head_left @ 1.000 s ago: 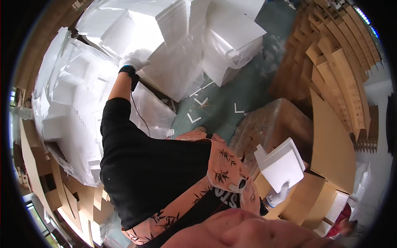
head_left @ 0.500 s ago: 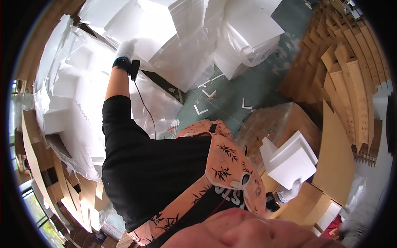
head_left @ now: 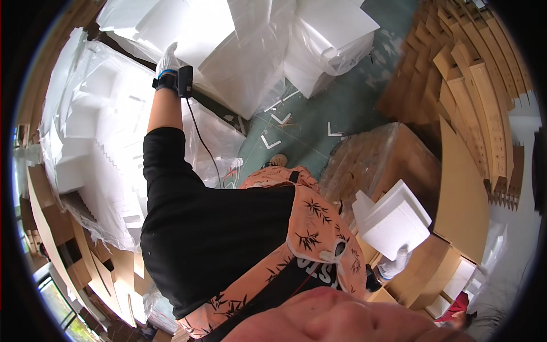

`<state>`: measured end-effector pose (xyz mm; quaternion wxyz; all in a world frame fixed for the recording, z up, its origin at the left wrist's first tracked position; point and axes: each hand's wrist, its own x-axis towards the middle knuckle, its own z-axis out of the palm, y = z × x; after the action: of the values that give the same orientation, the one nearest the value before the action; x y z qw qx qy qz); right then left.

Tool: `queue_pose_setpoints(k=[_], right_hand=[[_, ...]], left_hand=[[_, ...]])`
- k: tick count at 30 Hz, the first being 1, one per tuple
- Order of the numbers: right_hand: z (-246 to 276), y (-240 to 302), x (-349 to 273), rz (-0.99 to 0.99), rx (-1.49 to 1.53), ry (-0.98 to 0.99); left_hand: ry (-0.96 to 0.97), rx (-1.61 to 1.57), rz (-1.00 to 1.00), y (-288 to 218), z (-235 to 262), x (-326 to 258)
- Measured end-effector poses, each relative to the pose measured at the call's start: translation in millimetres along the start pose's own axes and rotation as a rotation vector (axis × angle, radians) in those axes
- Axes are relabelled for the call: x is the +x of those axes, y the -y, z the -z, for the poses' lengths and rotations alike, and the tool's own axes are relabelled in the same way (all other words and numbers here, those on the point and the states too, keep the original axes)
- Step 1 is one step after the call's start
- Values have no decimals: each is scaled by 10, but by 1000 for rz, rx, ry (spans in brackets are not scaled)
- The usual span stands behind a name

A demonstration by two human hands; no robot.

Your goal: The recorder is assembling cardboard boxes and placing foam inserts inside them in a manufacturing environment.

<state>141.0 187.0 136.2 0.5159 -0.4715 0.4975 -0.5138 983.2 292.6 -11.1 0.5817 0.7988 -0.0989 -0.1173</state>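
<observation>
My left hand (head_left: pixel 167 59), in a white knit glove, reaches out at the far left, beside a bright stack of white foam sheets (head_left: pixel 196 31) partly wrapped in clear plastic. Its fingers blend into the glare, so their grip cannot be told. At the lower right, my right hand (head_left: pixel 394 263), gloved as well, is closed on the lower edge of white foam pieces (head_left: pixel 393 221). One is a broad tilted panel, with another piece sticking out behind it on the left. Beneath these pieces are open cardboard boxes (head_left: pixel 419 276).
On the left stands a plastic-wrapped pile of white foam parts (head_left: pixel 105 131). Flattened cardboard (head_left: pixel 476 114) is stacked at the far right. A plastic-covered brown block (head_left: pixel 376 157) stands near my right side. White L-shaped scraps (head_left: pixel 271 142) lie on the green floor (head_left: pixel 296 134). Another person's red sleeve (head_left: pixel 456 308) shows lower right.
The view has shifted slightly, and a shoe has come into sight below. My left hand has drawn its fingers back from over the foam sheets. My right hand keeps hold of the foam pieces.
</observation>
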Motion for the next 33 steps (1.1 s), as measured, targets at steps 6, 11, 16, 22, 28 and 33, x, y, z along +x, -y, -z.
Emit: queue_pose_setpoints(k=[6,11,16,22,28,33], right_hand=[[52,15,15,-54,-45,1],[-416,227,-19,-90,-79,169],[-677,250,98,-112,-92,116],[-780,218,246,-118,-97,221],[-660,223,213,-92,-82,178],[-66,399,191,47,88,-77]], left_hand=[[-29,-47,474,-266,91,-163],[-46,288,148,-543,-63,-404],[-11,914,-460,-445,78,-217],[45,829,-559,-520,103,-205],[94,159,-252,-1061,184,-1127],[-149,-438,-360,-1485,-222,-2118]])
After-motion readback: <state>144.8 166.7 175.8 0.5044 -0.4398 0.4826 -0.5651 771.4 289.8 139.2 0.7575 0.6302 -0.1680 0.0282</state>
